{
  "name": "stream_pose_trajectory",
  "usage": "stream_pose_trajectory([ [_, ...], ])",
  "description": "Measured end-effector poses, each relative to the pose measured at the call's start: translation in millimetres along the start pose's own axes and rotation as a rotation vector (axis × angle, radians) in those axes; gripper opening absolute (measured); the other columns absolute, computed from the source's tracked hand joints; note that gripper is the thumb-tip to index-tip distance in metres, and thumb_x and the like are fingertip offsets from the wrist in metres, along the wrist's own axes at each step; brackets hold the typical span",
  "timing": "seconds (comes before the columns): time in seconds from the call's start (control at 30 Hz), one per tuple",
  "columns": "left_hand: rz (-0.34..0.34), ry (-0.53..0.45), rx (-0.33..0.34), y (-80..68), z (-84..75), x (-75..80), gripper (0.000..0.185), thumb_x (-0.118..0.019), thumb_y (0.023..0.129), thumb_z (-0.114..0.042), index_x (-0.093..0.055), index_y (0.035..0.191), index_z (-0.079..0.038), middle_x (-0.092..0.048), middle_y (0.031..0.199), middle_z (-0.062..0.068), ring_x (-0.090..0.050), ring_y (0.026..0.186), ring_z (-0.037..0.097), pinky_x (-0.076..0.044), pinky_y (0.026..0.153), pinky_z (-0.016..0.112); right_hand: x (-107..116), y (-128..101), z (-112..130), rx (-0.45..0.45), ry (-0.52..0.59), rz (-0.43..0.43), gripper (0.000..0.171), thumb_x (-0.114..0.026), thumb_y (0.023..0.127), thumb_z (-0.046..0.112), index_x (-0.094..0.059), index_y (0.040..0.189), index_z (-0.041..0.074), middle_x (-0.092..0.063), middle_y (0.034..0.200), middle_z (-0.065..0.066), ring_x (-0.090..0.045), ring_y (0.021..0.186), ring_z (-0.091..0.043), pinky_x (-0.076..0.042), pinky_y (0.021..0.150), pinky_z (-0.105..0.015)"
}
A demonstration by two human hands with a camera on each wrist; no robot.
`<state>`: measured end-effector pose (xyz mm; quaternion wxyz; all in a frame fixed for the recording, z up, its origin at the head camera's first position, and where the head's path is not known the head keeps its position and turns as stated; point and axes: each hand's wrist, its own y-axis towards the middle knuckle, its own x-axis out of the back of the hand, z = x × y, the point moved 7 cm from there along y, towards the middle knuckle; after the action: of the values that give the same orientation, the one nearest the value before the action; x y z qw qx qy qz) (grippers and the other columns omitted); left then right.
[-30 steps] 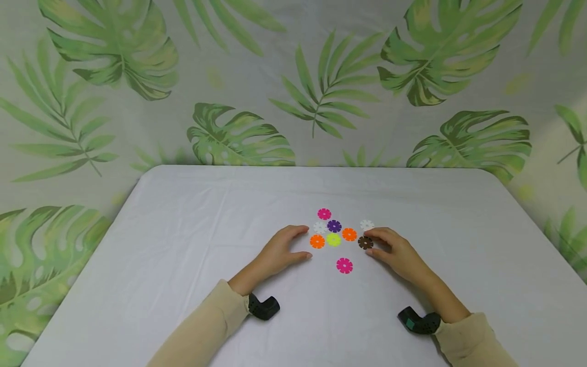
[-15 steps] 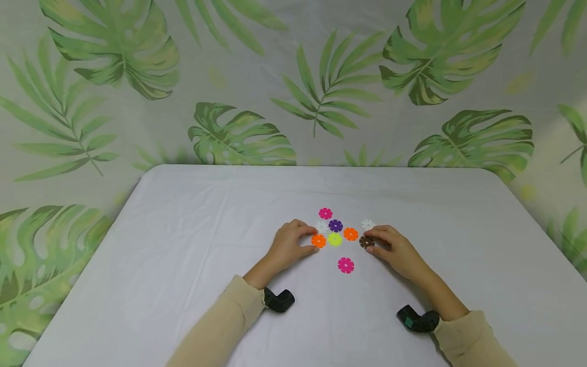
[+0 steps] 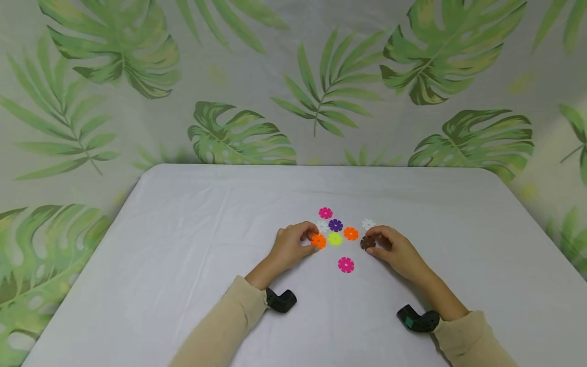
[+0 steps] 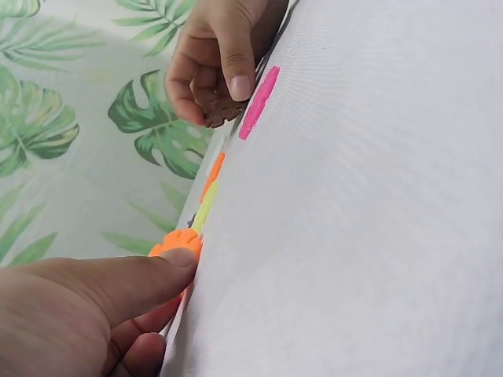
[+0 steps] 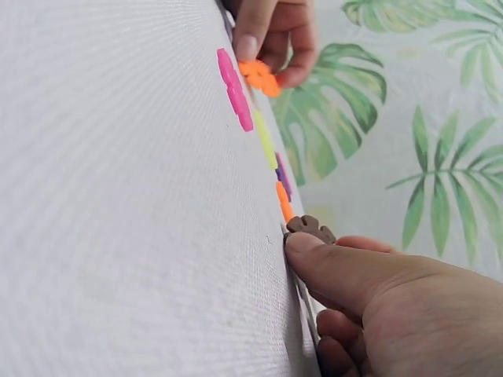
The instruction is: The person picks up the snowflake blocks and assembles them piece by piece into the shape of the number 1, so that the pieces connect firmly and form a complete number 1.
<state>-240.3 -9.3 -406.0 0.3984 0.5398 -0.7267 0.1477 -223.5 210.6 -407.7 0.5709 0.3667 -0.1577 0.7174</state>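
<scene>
My left hand [image 3: 290, 245] pinches an orange notched disc [image 3: 319, 241] between thumb and fingers at the left of the group; in the left wrist view the disc [image 4: 178, 242] is tilted up off the cloth. On the other side, my right hand [image 3: 398, 254] pinches a brown notched disc [image 3: 367, 242], which stands tilted in the right wrist view [image 5: 311, 228]. Between the hands lie a yellow-green disc [image 3: 335, 239], a second orange disc [image 3: 351, 234] and a purple disc [image 3: 336, 225]. A white disc [image 3: 323, 227] is partly hidden behind my left fingers.
A pink disc [image 3: 346, 265] lies nearer to me, and another pink disc [image 3: 325, 213] lies farther back. One more white disc [image 3: 368, 224] sits just beyond my right fingers. The white-covered table [image 3: 206, 204] ends at a leaf-patterned cloth [image 3: 243, 135].
My left hand has moved right to the orange disc and taken hold of it. The right hand has stayed nearly in place and now pinches the brown disc, which is tilted up.
</scene>
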Motion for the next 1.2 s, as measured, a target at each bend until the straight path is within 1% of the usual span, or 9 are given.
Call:
stream_pose_trajectory([
  [0.1, 0.003, -0.05, 0.001, -0.3, 0.2, -0.5, 0.025, -0.065, 0.071, -0.024, -0.051, 0.092, -0.023, -0.052, 0.071, -0.012, -0.043, 0.065, 0.005, -0.025, 0.067, 0.028, 0, 0, 0, 0.012, -0.005, -0.01, 0.029, -0.062, 0.073, 0.022, -0.051, 0.1, 0.019, -0.05, 0.078, 0.004, -0.043, 0.07, -0.012, -0.039, 0.058, -0.022],
  [0.17, -0.005, -0.076, 0.005, -0.7, 0.4, -0.2, 0.024, -0.064, 0.072, -0.023, -0.051, 0.092, -0.024, -0.051, 0.07, -0.013, -0.043, 0.062, 0.004, -0.027, 0.067, 0.027, 0, -1, 2, 0.025, -0.001, -0.013, 0.029, -0.062, 0.073, 0.021, -0.051, 0.1, 0.02, -0.05, 0.075, 0.004, -0.043, 0.066, -0.013, -0.038, 0.054, -0.021],
  [0.37, -0.035, -0.145, 0.016, -1.6, 0.9, 2.1, 0.02, -0.06, 0.075, -0.019, -0.051, 0.093, -0.025, -0.052, 0.071, -0.013, -0.043, 0.061, 0.004, -0.033, 0.062, 0.024, 1, 0, 4, 0.012, 0.052, -0.005, 0.029, -0.06, 0.075, 0.017, -0.051, 0.103, 0.02, -0.054, 0.08, 0.004, -0.049, 0.067, -0.012, -0.043, 0.058, -0.022],
  [0.57, -0.019, -0.291, 0.032, -1.2, 2.2, 2.9, 0.022, -0.057, 0.077, -0.015, -0.051, 0.097, -0.023, -0.053, 0.074, -0.008, -0.045, 0.062, 0.007, -0.04, 0.056, 0.022, 2, 1, 7, -0.003, 0.127, 0.01, 0.03, -0.058, 0.077, 0.012, -0.05, 0.106, 0.018, -0.056, 0.086, 0.004, -0.052, 0.071, -0.011, -0.044, 0.062, -0.022],
  [0.7, -0.008, -0.366, 0.049, -0.1, 2.0, 4.9, 0.022, -0.056, 0.078, -0.015, -0.051, 0.098, -0.024, -0.052, 0.076, -0.006, -0.046, 0.064, 0.01, -0.04, 0.056, 0.022, 4, 2, 13, 0.008, 0.16, 0.019, 0.031, -0.057, 0.078, 0.009, -0.049, 0.108, 0.013, -0.056, 0.087, 0.001, -0.053, 0.073, -0.013, -0.044, 0.064, -0.022],
  [0.9, -0.02, -0.408, 0.073, 2.3, 3.1, 8.9, 0.024, -0.054, 0.078, -0.013, -0.052, 0.099, -0.025, -0.052, 0.08, -0.004, -0.05, 0.066, 0.01, -0.042, 0.06, 0.022, 8, 5, 23, 0.042, 0.183, 0.026, 0.032, -0.056, 0.079, 0.01, -0.048, 0.11, 0.01, -0.056, 0.091, -0.003, -0.054, 0.077, -0.014, -0.045, 0.066, -0.022],
  [1.03, -0.002, -0.537, 0.084, 2.7, -2.0, 11.0, 0.024, -0.053, 0.079, -0.01, -0.051, 0.102, -0.019, -0.05, 0.082, 0.001, -0.057, 0.068, 0.015, -0.045, 0.063, 0.024, 12, 9, 35, 0.074, 0.213, 0.014, 0.033, -0.056, 0.078, 0.011, -0.047, 0.11, 0.01, -0.057, 0.093, -0.004, -0.056, 0.077, -0.014, -0.045, 0.068, -0.021],
  [1.13, 0.008, -0.646, 0.1, 0.8, -13.4, 18.3, 0.025, -0.052, 0.08, -0.005, -0.051, 0.104, -0.011, -0.048, 0.083, 0.008, -0.059, 0.07, 0.025, -0.047, 0.064, 0.029, 12, 13, 45, 0.112, 0.227, 0.013, 0.033, -0.056, 0.078, 0.009, -0.047, 0.11, 0.009, -0.056, 0.093, -0.005, -0.057, 0.076, -0.014, -0.045, 0.068, -0.021],
  [1.2, 0.006, -0.676, 0.112, -1.3, -21.4, 24.7, 0.025, -0.051, 0.08, -0.001, -0.051, 0.103, -0.008, -0.048, 0.084, 0.011, -0.058, 0.072, 0.028, -0.047, 0.065, 0.031, 12, 15, 51, 0.126, 0.228, 0.009, 0.033, -0.056, 0.077, 0.007, -0.048, 0.109, 0.011, -0.056, 0.092, -0.004, -0.057, 0.075, -0.013, -0.046, 0.067, -0.021],
])
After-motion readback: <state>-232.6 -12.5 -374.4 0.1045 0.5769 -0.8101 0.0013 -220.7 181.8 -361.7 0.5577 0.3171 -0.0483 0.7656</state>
